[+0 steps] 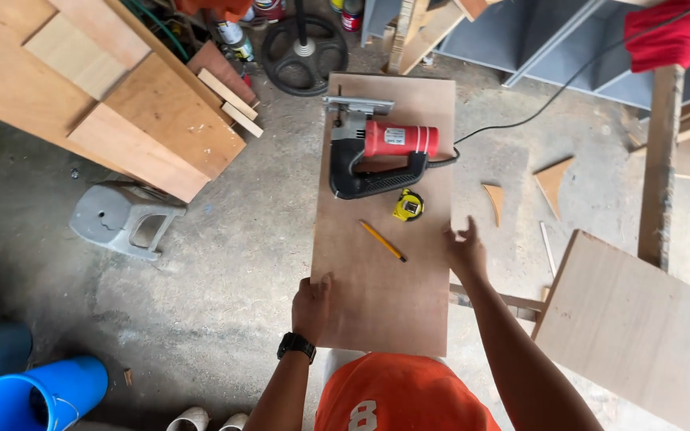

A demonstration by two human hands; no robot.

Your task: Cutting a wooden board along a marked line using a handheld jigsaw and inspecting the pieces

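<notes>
Long rectangular brown plywood board (381,263): lies flat, raised above the concrete floor (225,263); near end hidden behind an orange shirt (405,399).
Left hand (311,307): fingers clamped on the board's left edge, thumb on top.
Right hand (465,247): fingers spread against the right edge.
Red-and-black jigsaw (377,156), yellow tape measure (409,205), yellow pencil (382,240): on the board.
2 blue plastic buckets (29,395): cut off by the frame, contents unclear.
</notes>
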